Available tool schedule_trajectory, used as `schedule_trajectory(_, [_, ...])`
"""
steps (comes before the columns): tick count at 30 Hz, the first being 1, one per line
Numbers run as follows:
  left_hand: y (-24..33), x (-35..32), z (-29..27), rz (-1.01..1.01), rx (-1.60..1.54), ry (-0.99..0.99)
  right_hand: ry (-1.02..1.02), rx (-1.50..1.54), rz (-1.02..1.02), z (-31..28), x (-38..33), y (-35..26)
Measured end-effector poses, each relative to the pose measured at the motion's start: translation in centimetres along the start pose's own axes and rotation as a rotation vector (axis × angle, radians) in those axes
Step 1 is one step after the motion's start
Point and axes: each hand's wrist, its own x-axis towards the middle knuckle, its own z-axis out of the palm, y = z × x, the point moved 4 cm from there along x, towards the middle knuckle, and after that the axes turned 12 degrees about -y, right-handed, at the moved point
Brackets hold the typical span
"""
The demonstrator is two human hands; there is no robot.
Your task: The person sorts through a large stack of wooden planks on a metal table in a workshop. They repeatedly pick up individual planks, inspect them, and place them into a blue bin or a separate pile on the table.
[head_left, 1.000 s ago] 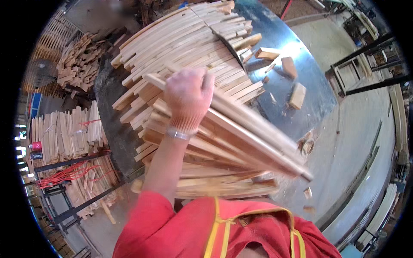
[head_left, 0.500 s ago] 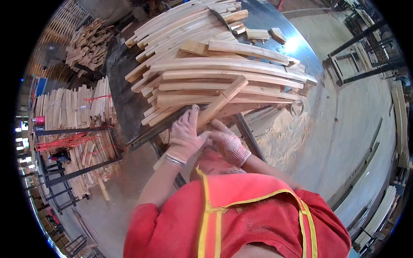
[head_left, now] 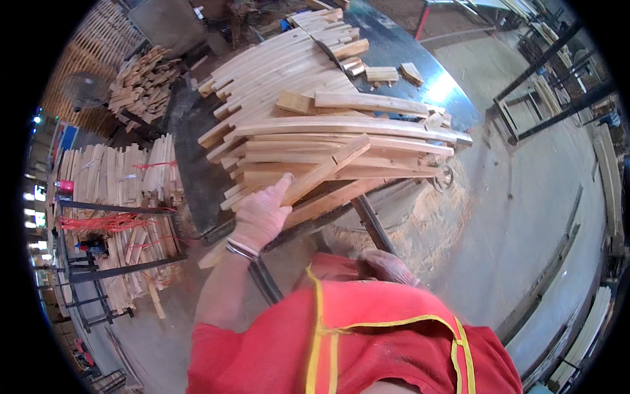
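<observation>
1. Sawdust and grey concrete floor [head_left: 525, 217] fill the workshop around me; at the far left of the frame, bundled wood strips [head_left: 115, 190] tied with red cord stand on a dark metal rack [head_left: 98, 276].

2. Upper left, a loose heap of offcuts [head_left: 144, 82] lies beside a round fan [head_left: 85, 88].

3. Left of centre, my left hand [head_left: 262, 213] now sits at the near end of a single wooden slat [head_left: 325, 169], fingers loosely curled about it with the thumb raised along its edge. A second ago that hand lay flat on top of the pile; it has since come down to the pile's near edge and singled out this one piece, which lies slantwise across the others. I judge that one slat is being drawn from the pile.

4. At centre, the stack of curved slats [head_left: 341, 128] rests on a dark metal table [head_left: 394, 46], with small wooden blocks [head_left: 394, 72] beyond it near the top.

5. Lower centre, my right hand [head_left: 387, 266] has dropped from the slat to my red vest [head_left: 367, 341]. It looks loosely closed and grips nothing that I can see.

6. At right, black metal frames [head_left: 538, 98] stand on the floor.
</observation>
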Motion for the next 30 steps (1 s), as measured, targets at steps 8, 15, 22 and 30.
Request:
schedule_trajectory(8, [-11.5, 6.3, -12.3, -0.077, -0.061, 0.149, 0.324, -0.077, -0.010, -0.1, -7.1, 1.2])
schedule_trajectory(15, [-21.3, 19.4, -14.1, 0.084, -0.197, 0.056, 0.599, -0.062, 0.095, -2.1, -9.4, 1.4])
schedule_trajectory(22, [-26.3, 32.4, -18.8, -0.292, 0.110, 0.336, 0.977, 0.039, 0.188, -4.8, -13.9, 1.0])
schedule_trajectory(30, [-27.1, 43.8, -19.2, -0.349, 0.082, 0.300, 1.265, 0.171, 0.253, -2.4, -22.8, 3.2])
